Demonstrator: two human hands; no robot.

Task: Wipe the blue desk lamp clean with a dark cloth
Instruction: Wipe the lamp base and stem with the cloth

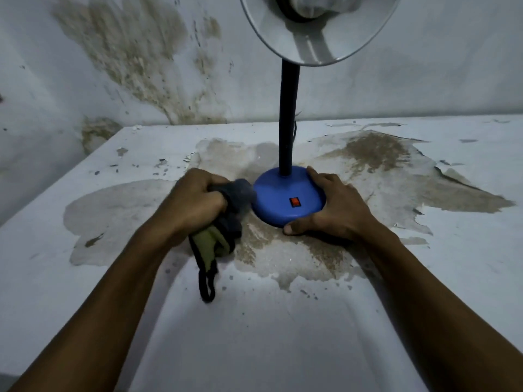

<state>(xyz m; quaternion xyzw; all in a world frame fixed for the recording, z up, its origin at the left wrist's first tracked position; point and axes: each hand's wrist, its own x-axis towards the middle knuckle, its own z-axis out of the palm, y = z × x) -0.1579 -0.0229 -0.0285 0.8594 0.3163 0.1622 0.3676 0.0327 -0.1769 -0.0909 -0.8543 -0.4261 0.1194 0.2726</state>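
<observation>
The blue desk lamp stands on a worn white table (113,176). Its round blue base (280,193) carries a red switch (294,202), a dark neck (288,120) rises from it, and the pale shade (319,32) faces me at the top of the view. My left hand (195,200) is closed on a dark cloth (235,205) pressed against the left side of the base; a green part and a black loop of the cloth hang toward me. My right hand (336,206) grips the right rim of the base, thumb at its front edge.
The tabletop is stained brown, with peeling paint around the lamp. A stained, flaking wall (127,52) rises right behind the table. The table's left edge (56,179) runs diagonally from the back corner toward me.
</observation>
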